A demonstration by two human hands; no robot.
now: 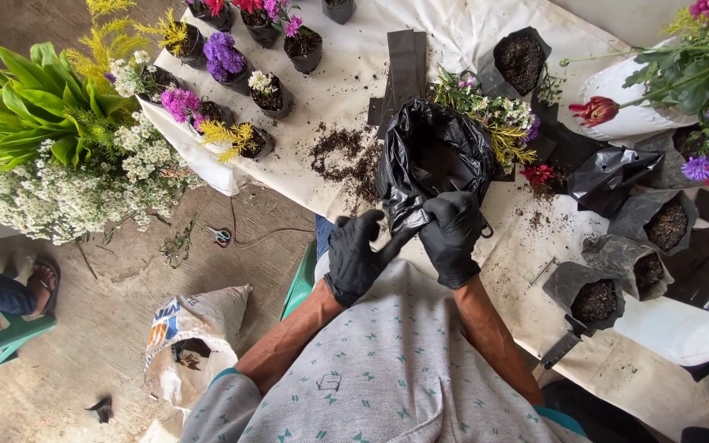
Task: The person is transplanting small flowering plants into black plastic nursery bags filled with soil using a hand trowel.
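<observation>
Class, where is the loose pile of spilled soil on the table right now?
In the head view, the spilled soil lies on the white table cover, just left of the black plastic bag.

Bare cloth (453, 33) lay open at twelve o'clock of the black bag (432, 156). Spilled soil (342, 156) lay at nine, cut flowers (494, 115) crowded two, and soil-filled pots (617, 279) blocked four.

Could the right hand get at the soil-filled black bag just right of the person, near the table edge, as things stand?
Probably yes. The right hand grips the empty black bag together with the left hand, so it must let go first; bare table cloth lies between it and the filled bag.
</observation>
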